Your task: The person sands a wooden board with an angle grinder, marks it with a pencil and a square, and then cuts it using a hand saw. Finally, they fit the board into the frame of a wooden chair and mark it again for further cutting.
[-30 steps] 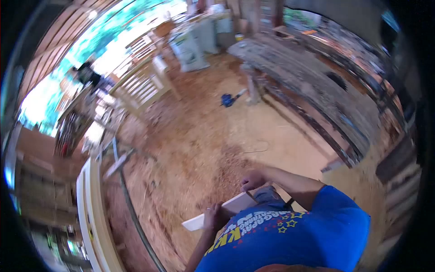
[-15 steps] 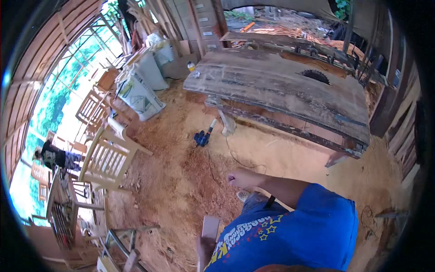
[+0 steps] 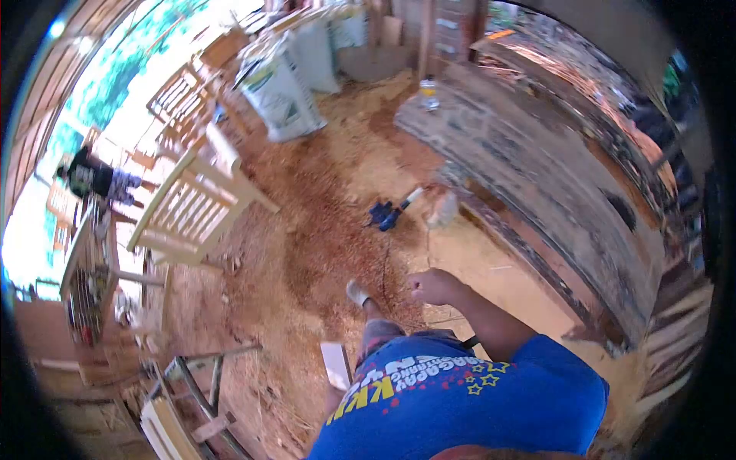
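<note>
Right hand (image 3: 432,286) curled into an empty fist, out front over sawdust floor (image 3: 322,230). Left hand hidden behind blue shirt (image 3: 468,399); grip impossible to tell. Pale flat board (image 3: 336,365) poking out at left hip, short end up, near wooden table (image 3: 537,176) and slatted chair frame (image 3: 195,207).

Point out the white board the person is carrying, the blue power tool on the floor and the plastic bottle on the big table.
white board (image 3: 335,365), head view, on its flat pale face.
blue power tool (image 3: 382,214), head view, on its blue body.
plastic bottle (image 3: 429,93), head view, on its middle.
</note>
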{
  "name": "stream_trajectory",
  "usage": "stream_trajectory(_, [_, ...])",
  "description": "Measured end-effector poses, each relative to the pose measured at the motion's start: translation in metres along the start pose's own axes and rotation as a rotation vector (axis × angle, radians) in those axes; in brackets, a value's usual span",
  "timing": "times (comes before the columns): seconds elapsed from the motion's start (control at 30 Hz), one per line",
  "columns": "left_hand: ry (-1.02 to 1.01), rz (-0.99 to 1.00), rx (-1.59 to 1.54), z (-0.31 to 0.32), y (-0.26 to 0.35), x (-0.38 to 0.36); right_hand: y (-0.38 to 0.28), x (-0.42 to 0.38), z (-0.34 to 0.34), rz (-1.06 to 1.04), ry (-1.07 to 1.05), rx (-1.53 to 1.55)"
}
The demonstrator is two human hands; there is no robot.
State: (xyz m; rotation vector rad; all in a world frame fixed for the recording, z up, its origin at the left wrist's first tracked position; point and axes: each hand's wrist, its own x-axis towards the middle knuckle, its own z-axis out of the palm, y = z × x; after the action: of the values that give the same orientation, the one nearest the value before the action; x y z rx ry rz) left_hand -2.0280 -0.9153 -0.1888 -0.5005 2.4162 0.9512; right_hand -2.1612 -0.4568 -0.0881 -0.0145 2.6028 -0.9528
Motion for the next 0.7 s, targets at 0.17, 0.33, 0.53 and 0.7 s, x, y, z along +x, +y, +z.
stream_trajectory(0.17, [-0.001,-0.012,0.105,-0.048,0.037,0.156,0.016,0.103,-0.007,0.189,-0.208,-0.188])
stream_trajectory(0.33, [-0.120,0.044,0.142,-0.137,0.155,0.319,0.050,0.195,-0.031,0.341,-0.069,-0.015])
stream_trajectory(0.53, [0.076,0.244,0.202,-0.228,0.317,0.428,0.050,0.296,-0.067,0.463,-0.055,0.005])
stream_trajectory(0.7, [0.077,0.423,0.102,-0.251,0.439,0.507,0.031,0.419,-0.092,0.367,-0.126,-0.084])
